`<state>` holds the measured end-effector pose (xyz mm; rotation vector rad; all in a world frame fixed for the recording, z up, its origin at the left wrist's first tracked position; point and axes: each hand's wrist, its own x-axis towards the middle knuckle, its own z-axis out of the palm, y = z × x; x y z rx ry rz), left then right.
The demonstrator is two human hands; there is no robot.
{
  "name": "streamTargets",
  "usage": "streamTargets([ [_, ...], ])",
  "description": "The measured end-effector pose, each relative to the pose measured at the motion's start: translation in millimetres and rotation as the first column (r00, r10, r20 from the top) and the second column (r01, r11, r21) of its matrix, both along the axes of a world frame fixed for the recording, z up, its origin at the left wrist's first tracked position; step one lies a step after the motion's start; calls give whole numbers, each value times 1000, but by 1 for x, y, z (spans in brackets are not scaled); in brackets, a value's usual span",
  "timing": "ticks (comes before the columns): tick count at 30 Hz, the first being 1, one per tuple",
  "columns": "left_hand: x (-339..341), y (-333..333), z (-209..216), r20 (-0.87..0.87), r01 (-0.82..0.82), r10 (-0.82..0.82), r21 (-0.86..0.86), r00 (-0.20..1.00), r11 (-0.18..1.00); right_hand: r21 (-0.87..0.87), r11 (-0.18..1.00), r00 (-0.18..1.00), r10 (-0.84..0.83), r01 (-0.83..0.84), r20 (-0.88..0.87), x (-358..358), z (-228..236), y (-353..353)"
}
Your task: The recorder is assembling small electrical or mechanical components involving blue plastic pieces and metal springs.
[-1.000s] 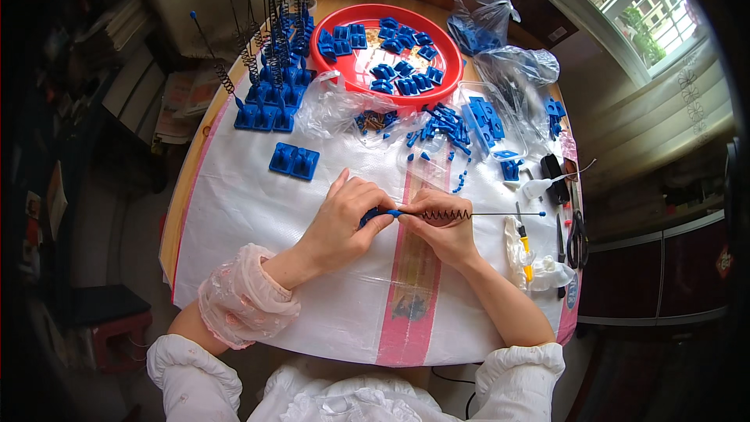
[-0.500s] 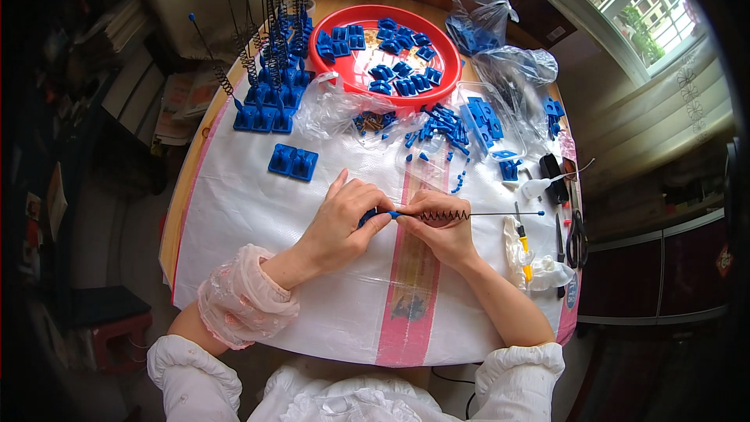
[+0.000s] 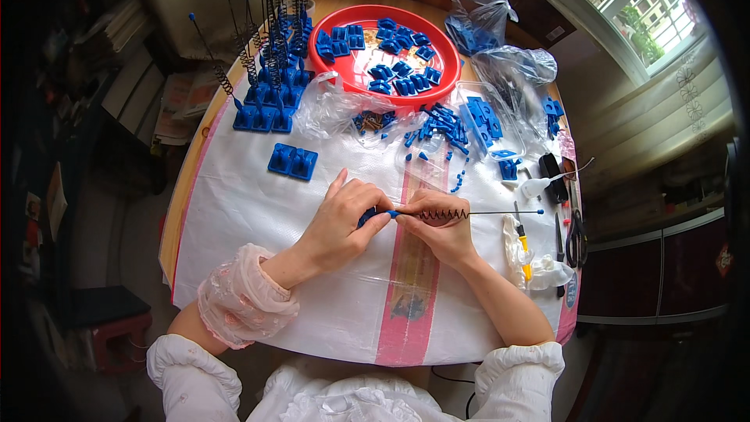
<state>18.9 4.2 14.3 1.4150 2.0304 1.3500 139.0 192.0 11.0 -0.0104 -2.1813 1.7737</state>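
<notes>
Over the middle of the table, my left hand (image 3: 348, 216) is closed round a small blue plastic part (image 3: 365, 217), most of it hidden by the fingers. My right hand (image 3: 439, 227) pinches a thin black rod with a coil spring (image 3: 447, 215) close to its blue left end, which meets the part in my left hand. The rod points right and carries a small blue tip (image 3: 540, 212). Beyond my left hand, a blue double base piece (image 3: 293, 162) lies by itself on the white sheet (image 3: 258, 211).
Finished-looking blue bases (image 3: 266, 113) with upright spring rods crowd the far left. A red basin (image 3: 449, 86) of blue parts stands at the back. Loose blue pieces (image 3: 439, 129), plastic bags (image 3: 512, 66), scissors (image 3: 576, 241) and a yellow-handled screwdriver (image 3: 525, 254) lie toward the right.
</notes>
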Motion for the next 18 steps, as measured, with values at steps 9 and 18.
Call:
streamTargets([
  [9,-1,1,-1,33,-2,2,-9,999,1000,-11,1000,1000,1,-1,-11,0,-5,1],
  [18,-1,0,1,15,1,-1,-11,1000,1000,-11,1000,1000,-2,2,-9,0,-5,1],
])
